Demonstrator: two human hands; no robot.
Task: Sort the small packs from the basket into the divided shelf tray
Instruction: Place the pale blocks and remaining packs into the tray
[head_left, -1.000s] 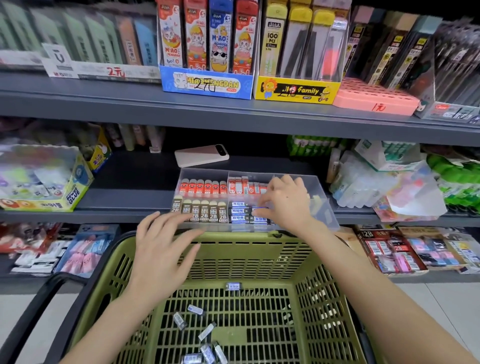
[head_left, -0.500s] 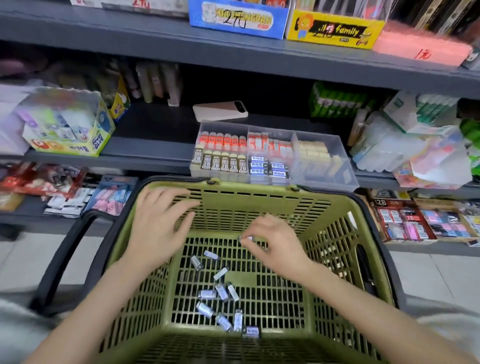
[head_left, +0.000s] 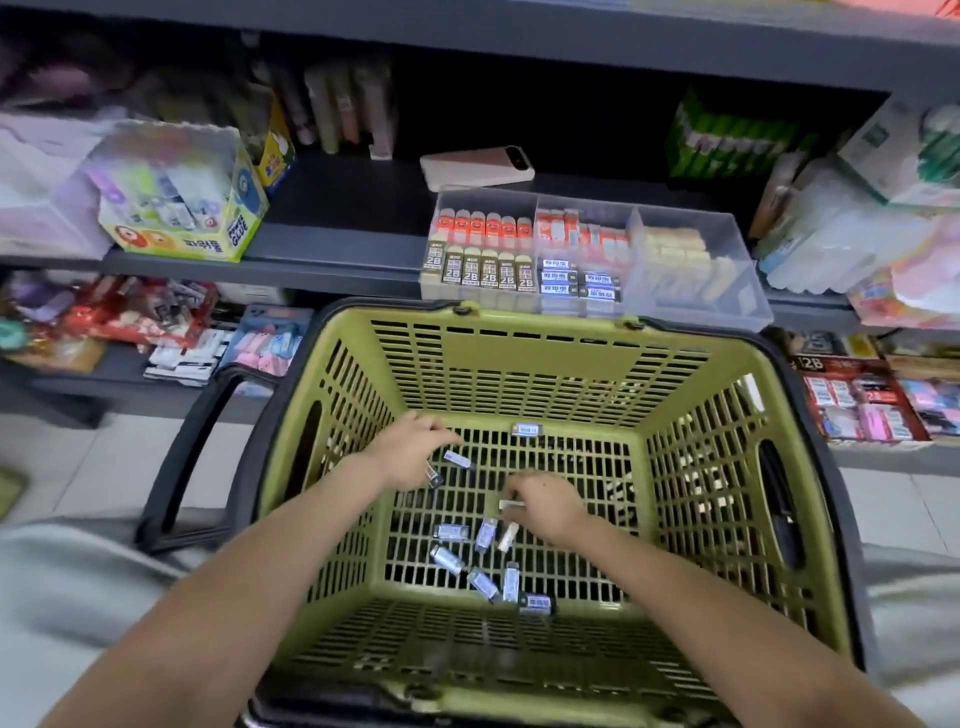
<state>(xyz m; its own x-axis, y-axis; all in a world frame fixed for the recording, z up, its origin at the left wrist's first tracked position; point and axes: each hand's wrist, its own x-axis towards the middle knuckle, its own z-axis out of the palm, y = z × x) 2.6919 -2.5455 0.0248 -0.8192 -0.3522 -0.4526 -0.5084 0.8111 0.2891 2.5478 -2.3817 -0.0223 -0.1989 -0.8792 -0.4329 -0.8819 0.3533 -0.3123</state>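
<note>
A green slotted basket (head_left: 540, 322) stands in front of me with several small blue-grey packs (head_left: 451, 558) loose on its floor and one more pack (head_left: 526, 429) near the far wall. My left hand (head_left: 408, 449) is low inside the basket, fingers bent over two packs (head_left: 460, 460); whether it grips either one is unclear. My right hand (head_left: 548, 506) pinches a small white pack (head_left: 511, 504) just above the pile. The clear divided tray (head_left: 696, 306) sits on the shelf behind the basket, with rows of packs in its left and middle sections.
A pink flat device (head_left: 478, 166) lies behind the tray. A colourful glue box (head_left: 182, 208) stands at the left and bagged goods (head_left: 857, 234) at the right of the shelf. The basket's black handle (head_left: 176, 441) hangs down at the left. A lower shelf holds more stationery (head_left: 857, 400).
My right hand has left the tray and come down into the basket, where it now pinches a pack. The left hand dropped from the rim to the floor packs. The view tilted downward.
</note>
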